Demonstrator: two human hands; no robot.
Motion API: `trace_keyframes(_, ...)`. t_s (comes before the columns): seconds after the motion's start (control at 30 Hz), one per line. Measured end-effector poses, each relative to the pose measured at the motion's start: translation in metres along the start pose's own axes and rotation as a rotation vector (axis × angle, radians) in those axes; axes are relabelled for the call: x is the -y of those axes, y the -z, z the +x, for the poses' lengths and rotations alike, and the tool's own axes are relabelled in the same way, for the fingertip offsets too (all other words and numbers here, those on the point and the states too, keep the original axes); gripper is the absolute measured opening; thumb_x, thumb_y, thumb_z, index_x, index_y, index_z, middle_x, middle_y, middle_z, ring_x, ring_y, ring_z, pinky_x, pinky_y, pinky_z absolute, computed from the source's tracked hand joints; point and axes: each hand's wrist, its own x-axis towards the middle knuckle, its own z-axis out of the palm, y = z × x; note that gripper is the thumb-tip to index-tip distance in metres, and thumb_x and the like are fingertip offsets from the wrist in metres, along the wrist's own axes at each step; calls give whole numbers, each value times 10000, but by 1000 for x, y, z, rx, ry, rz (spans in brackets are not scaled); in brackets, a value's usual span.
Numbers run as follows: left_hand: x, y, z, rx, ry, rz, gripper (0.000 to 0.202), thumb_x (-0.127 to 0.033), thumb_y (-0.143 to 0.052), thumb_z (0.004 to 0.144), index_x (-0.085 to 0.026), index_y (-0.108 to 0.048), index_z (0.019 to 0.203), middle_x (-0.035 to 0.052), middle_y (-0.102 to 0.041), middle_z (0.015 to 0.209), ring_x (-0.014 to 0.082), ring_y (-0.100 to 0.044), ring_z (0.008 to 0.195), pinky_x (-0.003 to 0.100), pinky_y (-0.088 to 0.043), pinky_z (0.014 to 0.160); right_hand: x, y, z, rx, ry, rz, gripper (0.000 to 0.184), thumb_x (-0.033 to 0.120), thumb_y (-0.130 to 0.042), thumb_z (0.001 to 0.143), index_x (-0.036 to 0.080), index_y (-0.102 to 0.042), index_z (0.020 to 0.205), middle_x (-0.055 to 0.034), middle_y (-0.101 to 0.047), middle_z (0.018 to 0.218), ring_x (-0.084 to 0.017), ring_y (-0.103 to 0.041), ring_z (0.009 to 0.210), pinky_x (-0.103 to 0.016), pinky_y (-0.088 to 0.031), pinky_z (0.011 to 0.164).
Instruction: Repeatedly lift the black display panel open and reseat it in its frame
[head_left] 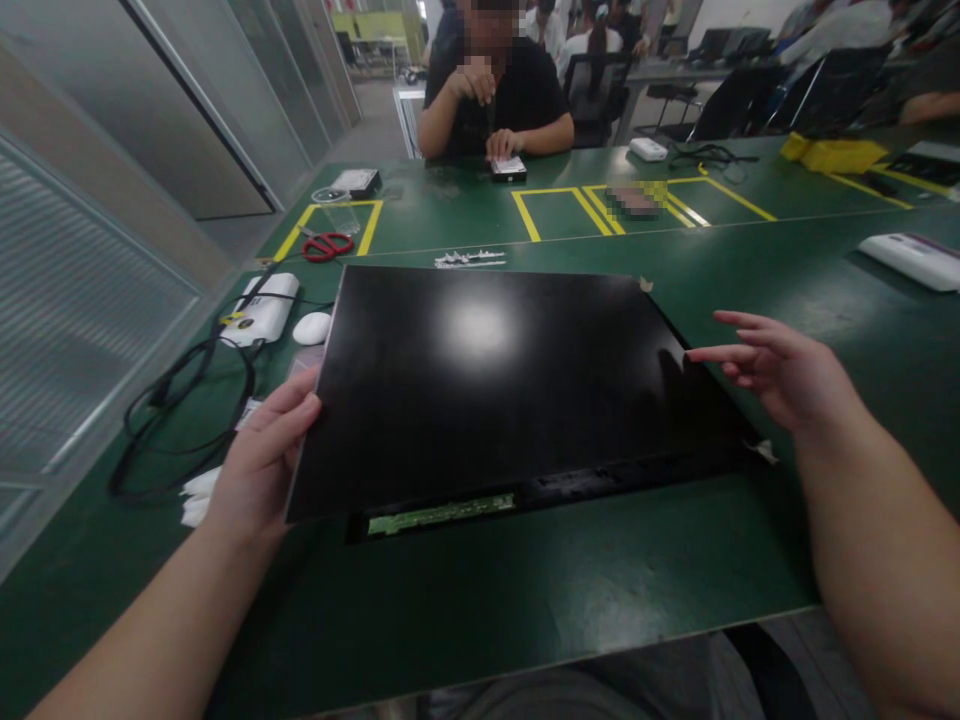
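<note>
A black LCD screen panel (487, 400) with a glossy face lies in front of me, its left side tilted up off the table. My left hand (262, 450) is closed on the panel's left edge, thumb on top. At the panel's right edge, my right hand (780, 370) is open, with one fingertip at or just above the edge and the other fingers apart. A green circuit strip (442, 513) shows along the near side, partly under the panel. Bits of pale tape (765, 452) stick out at the right corners.
On the left of the green table (525, 610) are black cables (180, 380), a white power bank-like box (262, 308), a white round object (312, 328) and red-handled scissors (328, 246). Across sits a person (499, 100) touching a hard drive (508, 169). A white device (911, 260) lies right.
</note>
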Motion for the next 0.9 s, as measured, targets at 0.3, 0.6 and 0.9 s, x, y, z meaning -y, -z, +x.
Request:
trace_keyframes(0.3,2,-3,0,8,50,-3,728,-320,-1110,448,-185,-877,1125,92,-893,1050,280,-864,840,281,-716,721,-8,2,5,-10,17,-58,382,308,-682,747,196,-707,1111,-144,-790,764,-106,-455,481,-178,-332,426)
trace_keyframes(0.6,9,-13,-3,-5,104,-28,654,-271,-1132,394,-190,-881,992,37,-888,869,233,-856,752,175,-652,560,-9,1,7,-53,39,-111,252,285,-660,853,182,-710,1078,-137,-777,736,-93,-450,446,-176,-297,404)
trace_keyframes(0.9,13,-20,-4,10,160,-19,583,-155,-1097,394,-200,-859,924,12,-864,757,227,-845,690,173,-612,491,-8,-1,6,-106,56,-182,140,235,-660,860,185,-714,979,-104,-766,713,-87,-454,437,-183,-280,400)
